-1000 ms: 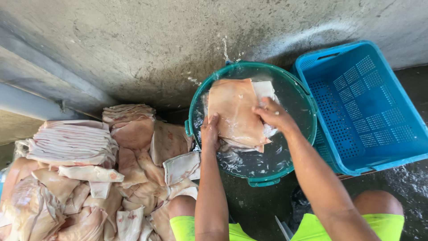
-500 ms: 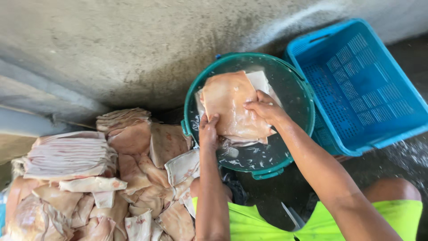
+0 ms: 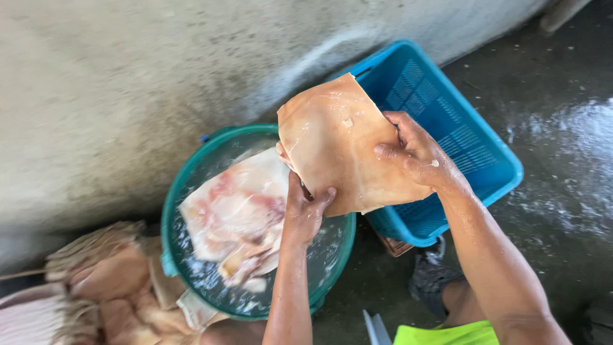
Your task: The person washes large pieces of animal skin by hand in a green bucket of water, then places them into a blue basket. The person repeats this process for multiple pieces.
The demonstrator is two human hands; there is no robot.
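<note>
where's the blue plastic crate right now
In the head view, the blue plastic crate sits on the wet floor at upper right, beside the green basin, partly behind the tan sheet of pork skin that both hands hold up.

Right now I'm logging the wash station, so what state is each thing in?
Tan sheet of raw pork skin: wet, lifted clear of the water, gripped by both hands.
Round green plastic basin: holds water, with a pale pink skin piece soaking.
Blue plastic crate: upright, nothing visible inside.
Pile of skin pieces: stacked beside the basin.
Left hand: gripping the sheet's lower edge.
Right hand: gripping its right side.
</note>
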